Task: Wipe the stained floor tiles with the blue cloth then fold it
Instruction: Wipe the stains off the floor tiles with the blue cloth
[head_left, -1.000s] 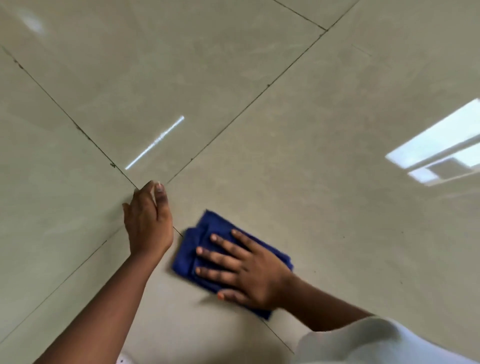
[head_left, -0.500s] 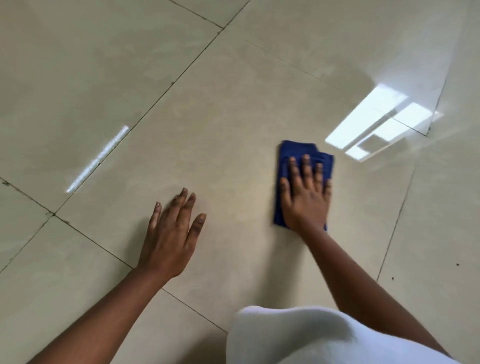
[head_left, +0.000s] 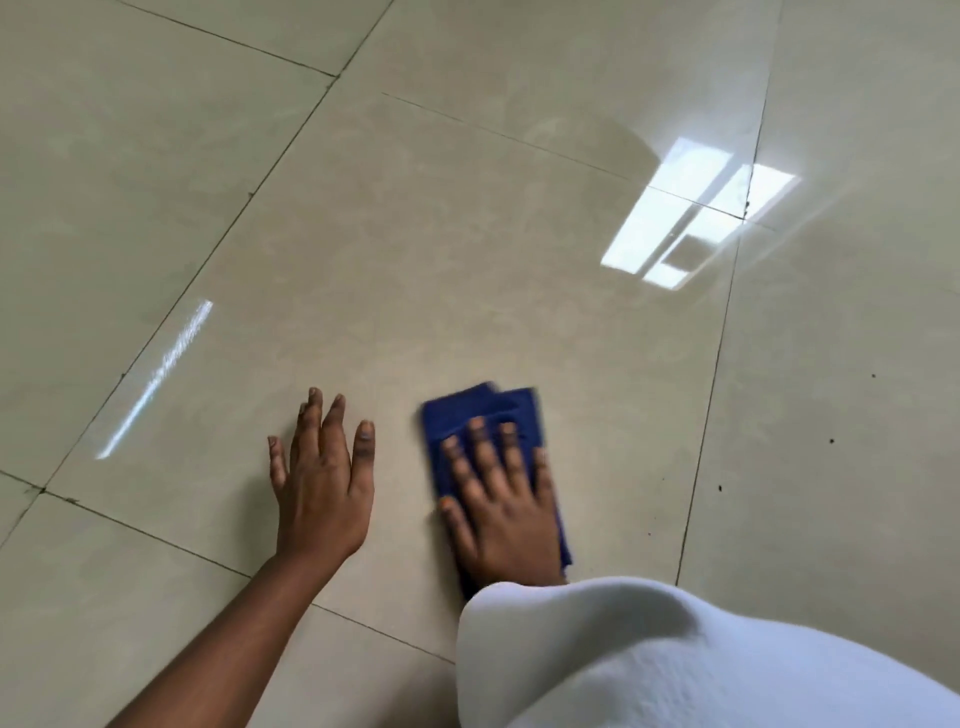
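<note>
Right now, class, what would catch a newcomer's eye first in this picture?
The blue cloth stands out most, pressed flat on the pale floor tile under the right hand at lower centre. Beside it the left hand rests flat on the same tile. A bright window reflection gleams at upper right.

there is a single view, from a camera worn on the person's head. it looks forward and steeply down at the glossy floor tiles (head_left: 467, 234), close enough that the left hand (head_left: 324, 483) and right hand (head_left: 506, 509) fill the lower middle. a white garment (head_left: 701, 660) crowds the bottom right corner.
</note>
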